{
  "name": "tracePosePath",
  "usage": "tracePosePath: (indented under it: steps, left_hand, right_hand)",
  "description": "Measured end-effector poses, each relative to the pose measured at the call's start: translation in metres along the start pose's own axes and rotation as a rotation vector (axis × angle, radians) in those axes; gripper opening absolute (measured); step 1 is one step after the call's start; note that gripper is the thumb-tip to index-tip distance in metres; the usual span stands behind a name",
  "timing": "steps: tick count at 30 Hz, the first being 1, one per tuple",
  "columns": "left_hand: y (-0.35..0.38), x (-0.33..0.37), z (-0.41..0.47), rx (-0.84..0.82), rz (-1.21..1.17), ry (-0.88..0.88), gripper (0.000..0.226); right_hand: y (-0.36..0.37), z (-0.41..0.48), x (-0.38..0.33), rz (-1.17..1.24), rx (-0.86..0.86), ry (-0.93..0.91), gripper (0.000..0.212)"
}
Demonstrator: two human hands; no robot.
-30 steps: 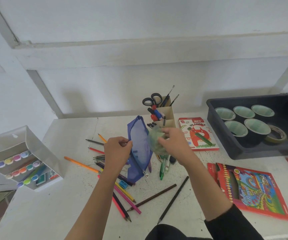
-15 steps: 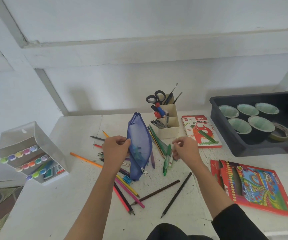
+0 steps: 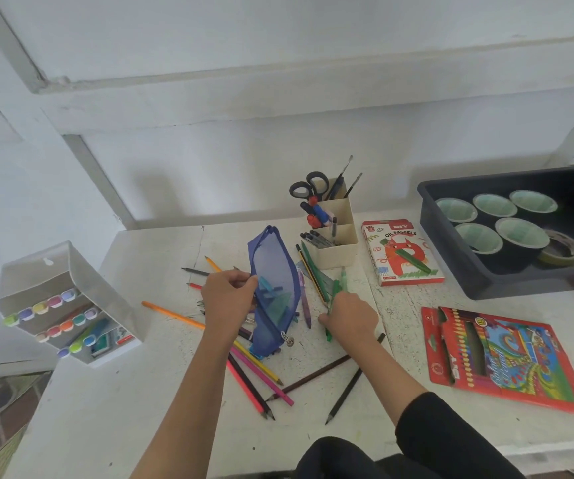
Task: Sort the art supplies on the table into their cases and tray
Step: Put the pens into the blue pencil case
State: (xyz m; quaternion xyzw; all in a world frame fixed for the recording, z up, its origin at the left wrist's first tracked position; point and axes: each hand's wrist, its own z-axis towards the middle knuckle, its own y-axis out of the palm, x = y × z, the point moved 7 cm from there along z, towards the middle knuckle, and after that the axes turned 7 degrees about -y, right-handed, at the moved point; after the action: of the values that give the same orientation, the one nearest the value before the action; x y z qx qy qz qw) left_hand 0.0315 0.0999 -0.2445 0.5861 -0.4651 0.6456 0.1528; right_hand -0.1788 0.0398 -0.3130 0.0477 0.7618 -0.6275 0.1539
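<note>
Blue pouch [image 3: 273, 292] on edge; long axis near-far

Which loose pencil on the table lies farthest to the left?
The orange pencil, left of the left hand; the others lie nearer the blue pouch.

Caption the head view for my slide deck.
Left grip holds the blue mesh pencil pouch upright while right grip grasps a green pen among scattered coloured pencils.
</note>
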Motion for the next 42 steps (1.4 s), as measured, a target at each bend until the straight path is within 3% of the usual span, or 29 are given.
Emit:
tracePosePath:
  steps: [5, 8, 11, 14, 17, 21, 24, 27, 33, 35, 38, 42]
  left_hand:
    - [0.000, -0.002, -0.003, 0.005, -0.001, -0.001, 0.008]
    - [0.002, -0.005, -0.006, -0.011, -0.007, -0.012, 0.008]
    - [0.007, -0.007, -0.008, -0.033, -0.012, -0.020, 0.009]
    - [0.015, -0.003, -0.011, -0.053, -0.022, -0.016, 0.008]
    - [0.022, 0.004, -0.015, -0.077, -0.025, 0.004, 0.007]
    - [0.024, 0.005, -0.015, -0.068, -0.036, -0.011, 0.008]
    - [0.022, 0.000, -0.015, -0.055, -0.050, -0.031, 0.010]
    - [0.021, -0.003, -0.017, -0.047, -0.055, -0.039, 0.010]
    - [0.018, 0.000, -0.016, -0.041, -0.074, -0.046, 0.009]
    - [0.017, -0.001, -0.016, -0.036, -0.073, -0.044, 0.009]
    - [0.015, -0.004, -0.015, -0.031, -0.060, -0.042, 0.010]
    - [0.015, -0.007, -0.015, -0.030, -0.066, -0.062, 0.011]
  right_hand:
    - [-0.014, 0.001, 0.026, 0.291, 0.084, 0.136, 0.034]
    - [-0.028, 0.002, 0.027, 0.635, 0.093, 0.090, 0.027]
    - [-0.042, -0.012, 0.001, 0.962, -0.129, -0.033, 0.017]
    - [-0.041, -0.023, -0.028, 0.868, -0.277, -0.158, 0.022]
    - [-0.041, -0.023, -0.046, 0.876, -0.155, -0.229, 0.036]
    - [-0.051, -0.018, -0.030, 0.990, 0.027, -0.158, 0.027]
    - [-0.048, -0.005, 0.014, 0.634, 0.144, -0.038, 0.021]
    - [-0.024, 0.004, 0.045, 0.317, 0.046, 0.074, 0.028]
    - [0.000, 0.001, 0.041, 0.085, -0.041, 0.047, 0.034]
    - [0.004, 0.002, 0.044, 0.145, -0.054, 0.069, 0.031]
    - [0.002, 0.000, 0.050, 0.543, -0.088, 0.116, 0.022]
    - [-0.036, -0.013, 0.040, 0.956, -0.138, 0.004, 0.021]
